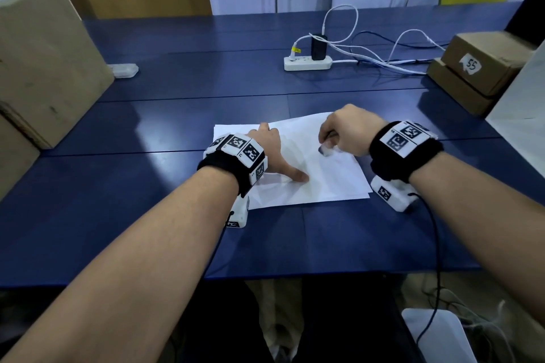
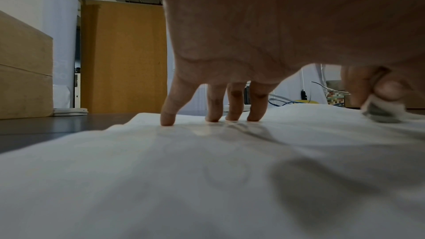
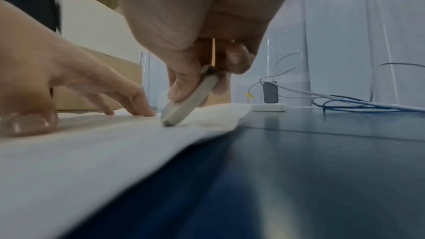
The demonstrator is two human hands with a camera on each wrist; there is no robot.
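On the blue table [image 1: 147, 127], close to its near edge, white paper [image 1: 333, 183] is lying flat, with tabletop showing on its left, near and far sides. A power strip [image 1: 308, 63] with its cables is sitting well apart from the paper's far edge. A large cardboard box [image 1: 44, 68] is standing at the far left, and stacked small boxes [image 1: 472, 68] are crowding the far right. The left hand [image 1: 269, 150] is pressing on the paper's left half, fingers [image 2: 168, 115] straight and spread, tips touching the sheet (thumb stretched toward the near side). The right hand [image 1: 348, 131] is arching over the paper's right half, thumb and fingers pinching a white eraser [image 3: 190, 97], which is tilting with its grey tip touching the paper.
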